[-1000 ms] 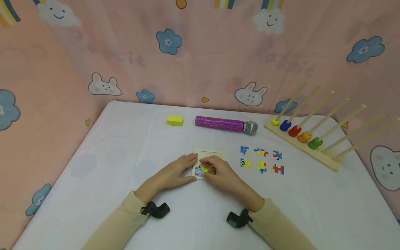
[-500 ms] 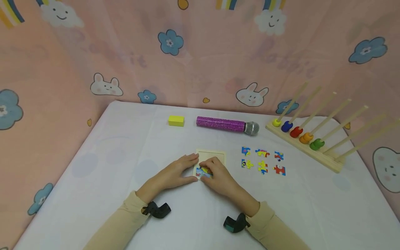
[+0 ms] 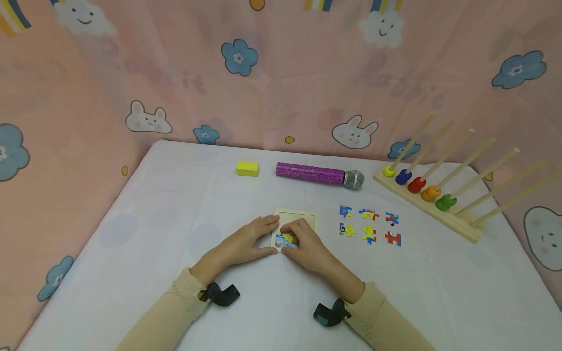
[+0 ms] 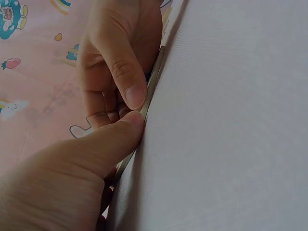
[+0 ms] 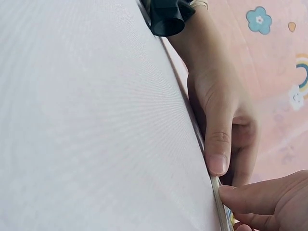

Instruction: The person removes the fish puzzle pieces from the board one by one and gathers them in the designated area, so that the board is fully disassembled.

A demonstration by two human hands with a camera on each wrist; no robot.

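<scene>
A small wooden jigsaw tray (image 3: 300,212) lies flat on the white table, its upper part bare. Blue and yellow jigsaw pieces (image 3: 281,242) show in its lower part, partly covered by my right hand (image 3: 313,248). That hand's thumb is at the near rim and its curled fingers reach over the tray, with a yellow and blue piece between them, mostly hidden. My left hand (image 3: 243,245) rests along the tray's left side with fingers extended; its thumb (image 4: 127,125) touches the near corner edge. Several loose jigsaw pieces (image 3: 369,235) lie in two rows to the right.
Behind the tray lie a yellow block (image 3: 248,169) and a purple glittery microphone (image 3: 311,174). A wooden peg stand (image 3: 426,207) with coloured beads and tall pegs stands at the back right. A patterned pink cloth (image 3: 285,87) hangs behind the table.
My right hand has shifted slightly left and nearer to me over the tray, its fingers still curled at the pieces. The left hand has stayed in place.
</scene>
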